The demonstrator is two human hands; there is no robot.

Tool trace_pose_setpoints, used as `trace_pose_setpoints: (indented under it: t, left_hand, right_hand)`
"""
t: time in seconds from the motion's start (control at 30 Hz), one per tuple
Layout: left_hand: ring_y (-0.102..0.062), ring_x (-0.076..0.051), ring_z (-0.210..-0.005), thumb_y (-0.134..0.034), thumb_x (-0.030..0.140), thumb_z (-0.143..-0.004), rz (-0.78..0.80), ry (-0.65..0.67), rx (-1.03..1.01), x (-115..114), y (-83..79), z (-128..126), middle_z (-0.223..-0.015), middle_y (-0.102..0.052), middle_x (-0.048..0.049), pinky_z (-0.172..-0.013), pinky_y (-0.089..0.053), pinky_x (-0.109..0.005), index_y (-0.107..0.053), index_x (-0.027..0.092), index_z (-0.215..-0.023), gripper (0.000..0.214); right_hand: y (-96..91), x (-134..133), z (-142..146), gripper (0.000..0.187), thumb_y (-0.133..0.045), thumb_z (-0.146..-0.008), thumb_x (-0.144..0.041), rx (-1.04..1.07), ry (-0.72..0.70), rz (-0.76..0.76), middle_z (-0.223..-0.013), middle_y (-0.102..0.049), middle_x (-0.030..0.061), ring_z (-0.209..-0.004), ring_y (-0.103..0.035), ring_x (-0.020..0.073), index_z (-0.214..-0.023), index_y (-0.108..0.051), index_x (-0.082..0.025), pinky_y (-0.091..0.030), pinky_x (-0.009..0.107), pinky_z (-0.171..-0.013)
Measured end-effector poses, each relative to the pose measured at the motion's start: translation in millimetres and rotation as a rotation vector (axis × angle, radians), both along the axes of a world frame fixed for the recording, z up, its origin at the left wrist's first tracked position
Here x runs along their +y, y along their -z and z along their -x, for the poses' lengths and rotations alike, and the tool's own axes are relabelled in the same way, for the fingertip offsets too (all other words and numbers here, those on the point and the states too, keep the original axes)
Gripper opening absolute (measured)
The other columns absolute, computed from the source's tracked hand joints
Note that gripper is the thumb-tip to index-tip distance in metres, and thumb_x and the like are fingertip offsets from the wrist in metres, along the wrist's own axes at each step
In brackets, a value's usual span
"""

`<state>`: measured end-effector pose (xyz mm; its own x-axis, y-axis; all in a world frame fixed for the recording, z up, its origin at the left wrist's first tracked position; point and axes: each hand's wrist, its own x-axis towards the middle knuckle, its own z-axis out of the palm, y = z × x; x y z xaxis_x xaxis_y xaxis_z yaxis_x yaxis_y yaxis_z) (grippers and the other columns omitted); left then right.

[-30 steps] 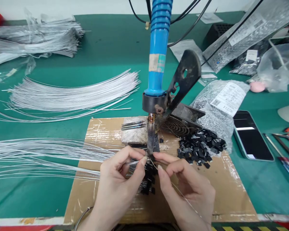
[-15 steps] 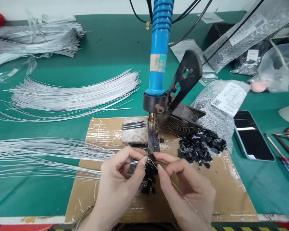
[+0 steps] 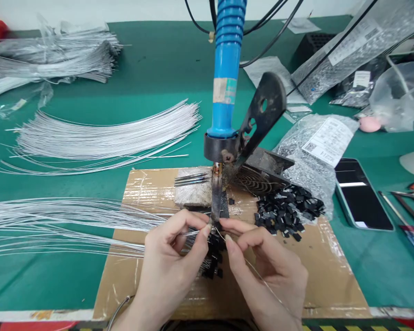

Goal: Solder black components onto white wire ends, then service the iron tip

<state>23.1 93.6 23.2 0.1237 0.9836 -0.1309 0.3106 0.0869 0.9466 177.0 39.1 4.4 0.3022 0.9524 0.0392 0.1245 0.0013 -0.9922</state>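
Left hand (image 3: 177,259) pinches a white wire (image 3: 189,233) just under the soldering iron (image 3: 225,105); right hand (image 3: 267,266) pinches solder wire (image 3: 264,282) at its right — feed gently, keeping fingertips (image 3: 206,230) off that likely hot tip (image 3: 215,209).

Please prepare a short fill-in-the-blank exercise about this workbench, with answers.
The soldering iron has a ____ handle.
The left hand and right hand are close to the iron's metal ____.
The smartphone lies to the ____ of the black pieces.
Under the hands lies a sheet of brown ____.

Missing words: blue; tip; right; cardboard.
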Motion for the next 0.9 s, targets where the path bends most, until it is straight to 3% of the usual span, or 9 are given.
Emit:
trace_pose_setpoints:
  t: [0.4, 0.77, 0.9]
  left_hand:
    - [-0.069, -0.012, -0.071, -0.071, 0.019, -0.093, -0.022, -0.040, 0.014, -3.0, -3.0, -1.6, -0.091, -0.080, -0.0020, -0.055, -0.045, -0.019, -0.073, 0.022, -0.078, 0.015]
    - [-0.070, -0.011, -0.073, -0.070, 0.017, -0.094, -0.015, 0.012, -0.001, -0.1, 2.6, 0.0, -0.091, -0.079, -0.0004, -0.058, -0.047, -0.016, -0.072, 0.022, -0.080, 0.015]
    - [-0.071, -0.010, -0.073, -0.070, 0.016, -0.093, -0.034, -0.009, -0.028, 0.0, 0.1, -1.6, -0.090, -0.080, 0.0006, -0.058, -0.049, -0.015, -0.072, 0.023, -0.079, 0.016]
  right_hand:
    - [-2.3, 0.8, 2.7, 0.020, -0.072, -0.099, -0.020, -0.001, 0.013, -0.013, -0.117, -0.082, 0.0089, -0.106, -0.081, 0.0227, -0.081, -0.066, -0.023, -0.063, 0.027, -0.091]
    - [2.9, 1.1, 2.5, 0.019, -0.071, -0.100, -0.017, -0.006, -0.006, -0.042, -0.119, -0.081, -0.0009, -0.107, -0.080, 0.0148, -0.084, -0.064, -0.025, -0.058, 0.019, -0.093]
    - [2.2, 1.3, 3.0, 0.019, -0.071, -0.100, -0.016, -0.010, -0.002, -0.068, -0.119, -0.081, -0.0001, -0.106, -0.081, 0.0152, -0.085, -0.065, -0.025, -0.058, 0.019, -0.093]
